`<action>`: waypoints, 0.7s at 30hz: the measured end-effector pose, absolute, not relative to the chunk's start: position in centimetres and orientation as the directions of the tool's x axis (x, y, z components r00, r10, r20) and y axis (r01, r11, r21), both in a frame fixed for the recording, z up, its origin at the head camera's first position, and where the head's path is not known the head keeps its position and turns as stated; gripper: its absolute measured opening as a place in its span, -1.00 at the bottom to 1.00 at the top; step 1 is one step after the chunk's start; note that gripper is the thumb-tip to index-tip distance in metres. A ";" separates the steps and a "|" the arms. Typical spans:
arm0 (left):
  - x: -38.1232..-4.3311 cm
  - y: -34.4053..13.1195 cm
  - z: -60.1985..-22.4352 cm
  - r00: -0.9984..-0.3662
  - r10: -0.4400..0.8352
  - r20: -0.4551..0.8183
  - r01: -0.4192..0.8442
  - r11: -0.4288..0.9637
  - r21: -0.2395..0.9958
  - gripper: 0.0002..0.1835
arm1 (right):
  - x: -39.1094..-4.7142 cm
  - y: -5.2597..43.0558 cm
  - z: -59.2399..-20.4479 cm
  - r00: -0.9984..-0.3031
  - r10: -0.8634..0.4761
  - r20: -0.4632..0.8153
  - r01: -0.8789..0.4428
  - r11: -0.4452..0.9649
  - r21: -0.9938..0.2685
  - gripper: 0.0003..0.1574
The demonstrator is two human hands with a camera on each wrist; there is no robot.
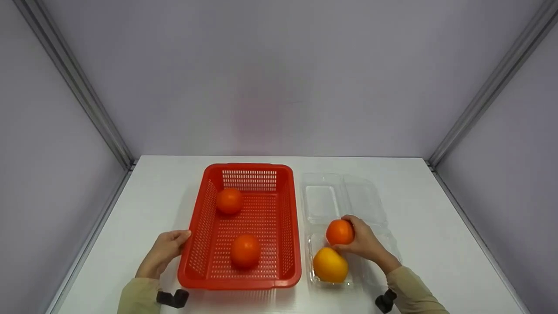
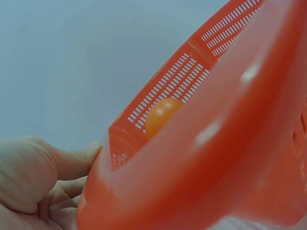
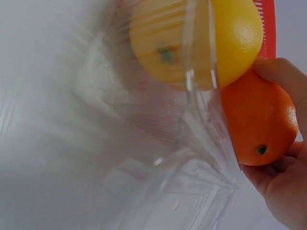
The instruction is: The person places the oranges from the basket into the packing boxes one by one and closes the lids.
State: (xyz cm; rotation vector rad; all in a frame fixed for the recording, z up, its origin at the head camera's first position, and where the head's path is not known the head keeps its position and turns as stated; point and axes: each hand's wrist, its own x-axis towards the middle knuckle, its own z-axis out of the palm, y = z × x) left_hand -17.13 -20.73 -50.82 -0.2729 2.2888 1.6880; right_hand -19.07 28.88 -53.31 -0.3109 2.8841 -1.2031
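Observation:
My left hand [image 1: 165,250] grips the left rim of a red plastic basket [image 1: 239,284], thumb on top in the left wrist view. Two oranges lie inside: one orange [image 1: 229,201] near the far left corner, another orange [image 1: 246,251] toward the near end. In my right hand [image 1: 364,240] is a third orange [image 1: 339,232], held between thumb and fingers at the near clear plastic container [image 1: 311,255]. A larger yellow-orange fruit [image 1: 330,265] sits in that container, close beside the held orange. In the right wrist view the container's clear wall [image 3: 201,52] partly covers the yellow fruit.
Behind the near container lies a second clear plastic container [image 1: 322,200], its lid [image 1: 365,200] folded out to the right. All stand on a white table [image 1: 440,244], enclosed by pale panels [image 1: 279,78] at the back and sides.

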 end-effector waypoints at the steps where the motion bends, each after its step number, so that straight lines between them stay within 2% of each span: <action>1: -17.1 -20.7 -50.8 -0.941 0.015 -0.337 -0.317 0.298 0.900 -0.49 | -19.1 28.9 -53.3 -0.981 -0.180 0.072 -0.178 0.687 -0.704 -0.01; 9: -17.2 -20.7 -50.9 -0.944 0.015 -0.329 -0.310 0.291 0.905 -0.49 | -19.3 28.9 -53.5 -0.972 -0.191 0.139 -0.233 0.687 -0.688 -0.07; 21: -17.1 -20.7 -50.7 -0.942 0.018 -0.336 -0.316 0.295 0.902 -0.48 | -19.2 29.0 -53.5 -0.974 -0.204 0.100 -0.216 0.696 -0.685 -0.07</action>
